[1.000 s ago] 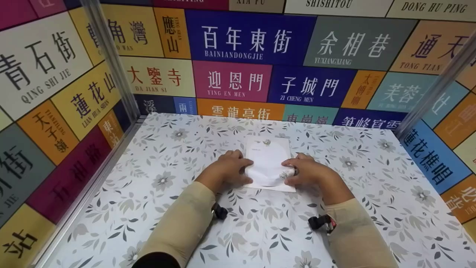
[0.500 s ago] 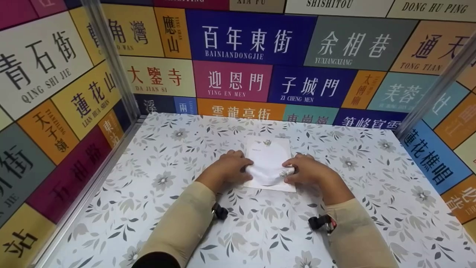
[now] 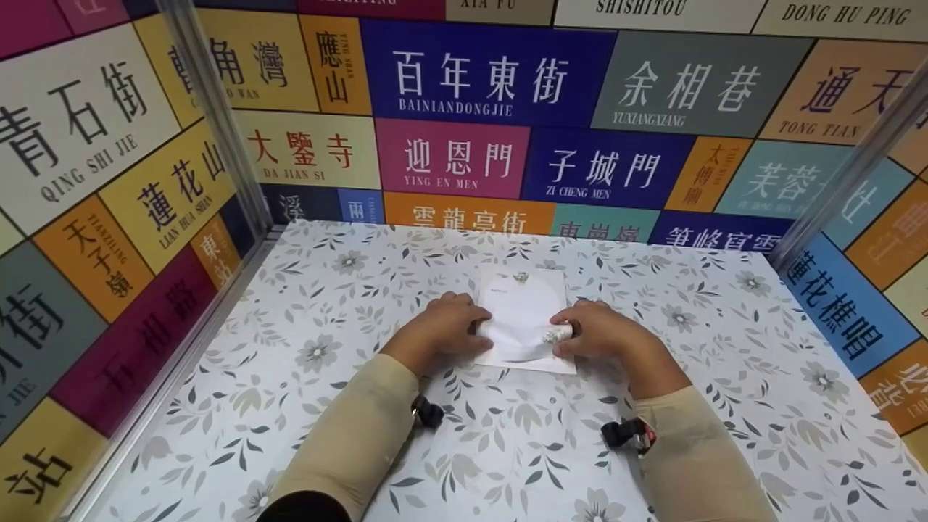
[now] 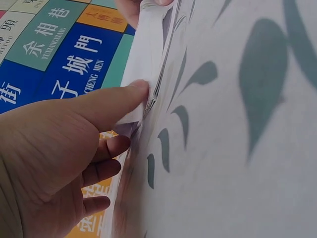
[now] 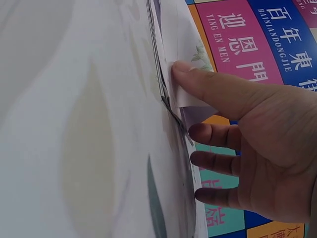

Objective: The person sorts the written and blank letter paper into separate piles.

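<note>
Paper [image 3: 525, 308], white with cream margins, lies on the worktop between a person's two hands. Beyond the paper rises a wall [image 3: 493, 72] of coloured blocks lettered in Chinese characters and Latin capitals, a dark blue BAINIANDONGJIE among them. Beneath the paper, and out to every side of it, spreads the worktop [image 3: 478, 464], white with grey leaves and flowers. Beige sleeves slant toward the paper from its near side, the left sleeve [image 3: 348, 428] and the right sleeve [image 3: 699, 449]. At the paper's left edge, the left hand [image 3: 448, 330] has a pinching grip, thumb pressed on the sheet; at its right edge, the right hand [image 3: 605, 332] pinches likewise. Wrist views hide the index fingers. Between the hands, the paper's near part bows upward. Nearer than the paper, small black devices [image 3: 429, 412] sit by the sleeves, one each. Smallest are two printed sprigs: a far sprig [image 3: 520, 276] at the paper's far end and a side sprig [image 3: 555, 337] near its right edge.
</note>
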The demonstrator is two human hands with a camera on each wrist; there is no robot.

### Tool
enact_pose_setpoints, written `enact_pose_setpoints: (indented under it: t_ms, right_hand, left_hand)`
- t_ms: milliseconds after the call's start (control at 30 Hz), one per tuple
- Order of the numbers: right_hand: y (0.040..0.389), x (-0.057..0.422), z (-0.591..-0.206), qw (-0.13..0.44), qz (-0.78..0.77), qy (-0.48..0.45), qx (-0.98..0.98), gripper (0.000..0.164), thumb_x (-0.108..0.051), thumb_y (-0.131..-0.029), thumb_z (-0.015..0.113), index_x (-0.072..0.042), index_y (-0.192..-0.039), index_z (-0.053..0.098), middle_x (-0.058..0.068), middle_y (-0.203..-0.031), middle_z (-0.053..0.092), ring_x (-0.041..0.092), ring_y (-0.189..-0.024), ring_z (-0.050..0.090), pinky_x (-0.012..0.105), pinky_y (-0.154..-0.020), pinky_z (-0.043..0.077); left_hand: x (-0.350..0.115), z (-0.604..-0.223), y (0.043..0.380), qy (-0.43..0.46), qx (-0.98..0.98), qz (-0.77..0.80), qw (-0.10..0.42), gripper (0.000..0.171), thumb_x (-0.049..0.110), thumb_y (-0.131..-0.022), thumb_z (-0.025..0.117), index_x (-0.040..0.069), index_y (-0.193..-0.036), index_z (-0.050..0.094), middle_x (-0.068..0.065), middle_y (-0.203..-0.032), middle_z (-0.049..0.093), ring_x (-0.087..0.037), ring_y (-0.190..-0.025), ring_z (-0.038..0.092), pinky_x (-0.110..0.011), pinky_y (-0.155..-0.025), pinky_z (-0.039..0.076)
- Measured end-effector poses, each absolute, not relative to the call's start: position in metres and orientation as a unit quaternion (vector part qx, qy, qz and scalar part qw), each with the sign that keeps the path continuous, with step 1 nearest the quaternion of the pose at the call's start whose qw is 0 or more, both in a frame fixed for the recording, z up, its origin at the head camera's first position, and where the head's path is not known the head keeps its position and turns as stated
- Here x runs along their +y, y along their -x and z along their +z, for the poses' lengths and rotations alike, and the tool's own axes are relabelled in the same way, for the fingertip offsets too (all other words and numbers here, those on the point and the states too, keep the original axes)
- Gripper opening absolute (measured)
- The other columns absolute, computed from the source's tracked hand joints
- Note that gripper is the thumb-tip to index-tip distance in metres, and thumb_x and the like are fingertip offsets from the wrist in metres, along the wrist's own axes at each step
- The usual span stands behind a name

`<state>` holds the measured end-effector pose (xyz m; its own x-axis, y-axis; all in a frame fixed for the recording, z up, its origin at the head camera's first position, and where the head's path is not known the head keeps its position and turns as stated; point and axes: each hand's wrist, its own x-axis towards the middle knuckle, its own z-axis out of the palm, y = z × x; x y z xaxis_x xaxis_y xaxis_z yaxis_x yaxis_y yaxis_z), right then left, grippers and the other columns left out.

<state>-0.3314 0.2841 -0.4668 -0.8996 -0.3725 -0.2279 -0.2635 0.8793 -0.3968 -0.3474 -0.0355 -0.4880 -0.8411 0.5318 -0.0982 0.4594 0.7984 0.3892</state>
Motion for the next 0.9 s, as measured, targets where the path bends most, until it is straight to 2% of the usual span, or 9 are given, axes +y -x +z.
enact_pose_setpoints:
  t_ms: [200, 300, 433, 567, 733, 800, 900]
  right_hand:
    - [0.334, 0.287, -0.462, 0.172, -0.216, 0.143, 0.950, 0.073, -0.050, -0.089, 0.085, -0.013, -0.148, 0.064, 0.016, -0.137, 0.068, 0.033, -0.126, 0.062, 0.058, -0.116, 0.049]
    - [0.335, 0.287, -0.460, 0.171, -0.250, 0.117, 0.946, 0.074, -0.054, -0.093, 0.079, -0.012, -0.151, 0.061, 0.017, -0.137, 0.069, 0.029, -0.117, 0.066, 0.053, -0.106, 0.055]
    - [0.337, 0.282, -0.458, 0.182, -0.317, 0.043, 0.930, 0.072, -0.049, -0.100, 0.071, -0.009, -0.157, 0.053, 0.021, -0.137, 0.069, 0.023, -0.103, 0.075, 0.044, -0.093, 0.060]
    - [0.339, 0.278, -0.456, 0.180, -0.372, -0.031, 0.910, 0.068, -0.036, -0.102, 0.070, -0.004, -0.159, 0.049, 0.019, -0.133, 0.070, 0.016, -0.092, 0.076, 0.034, -0.088, 0.060]
    - [0.341, 0.276, -0.456, 0.178, -0.404, -0.063, 0.895, 0.065, -0.021, -0.100, 0.071, 0.001, -0.158, 0.048, 0.009, -0.109, 0.076, 0.009, -0.081, 0.073, 0.026, -0.079, 0.058]
    - [0.341, 0.275, -0.457, 0.178, -0.417, -0.072, 0.889, 0.064, -0.017, -0.100, 0.071, 0.000, -0.157, 0.049, 0.006, -0.102, 0.075, 0.008, -0.078, 0.072, 0.024, -0.077, 0.058]
    - [0.340, 0.273, -0.458, 0.169, -0.442, -0.087, 0.876, 0.062, -0.012, -0.099, 0.071, -0.002, -0.157, 0.050, 0.007, -0.106, 0.070, 0.008, -0.077, 0.072, 0.024, -0.077, 0.060]
  left_hand:
    - [-0.033, -0.487, 0.351, -0.215, 0.942, 0.230, 0.114, 0.060, 0.058, -0.096, 0.072, 0.027, -0.147, 0.065, -0.001, -0.135, 0.066, -0.026, -0.134, 0.056, -0.048, -0.123, 0.043]
    - [-0.030, -0.485, 0.353, -0.170, 0.938, 0.273, 0.126, 0.059, 0.053, -0.098, 0.073, 0.025, -0.148, 0.064, -0.004, -0.141, 0.068, -0.028, -0.139, 0.058, -0.049, -0.126, 0.041]
    - [-0.026, -0.482, 0.353, -0.114, 0.934, 0.308, 0.137, 0.060, 0.041, -0.100, 0.072, 0.020, -0.154, 0.059, -0.008, -0.142, 0.069, -0.028, -0.136, 0.062, -0.047, -0.124, 0.045]
    - [-0.023, -0.480, 0.353, -0.073, 0.931, 0.335, 0.125, 0.055, 0.030, -0.102, 0.071, 0.012, -0.153, 0.059, -0.011, -0.138, 0.071, -0.027, -0.124, 0.067, -0.044, -0.114, 0.054]
    - [-0.022, -0.481, 0.354, -0.057, 0.921, 0.372, 0.099, 0.047, 0.021, -0.101, 0.070, 0.007, -0.146, 0.065, -0.010, -0.129, 0.074, -0.024, -0.115, 0.067, -0.040, -0.107, 0.057]
    - [-0.022, -0.481, 0.354, -0.052, 0.915, 0.387, 0.097, 0.044, 0.019, -0.101, 0.070, 0.007, -0.143, 0.067, -0.008, -0.122, 0.074, -0.022, -0.107, 0.068, -0.037, -0.097, 0.060]
    - [-0.023, -0.481, 0.355, -0.044, 0.908, 0.404, 0.099, 0.042, 0.018, -0.102, 0.069, 0.007, -0.143, 0.067, -0.006, -0.113, 0.073, -0.020, -0.094, 0.068, -0.032, -0.077, 0.058]
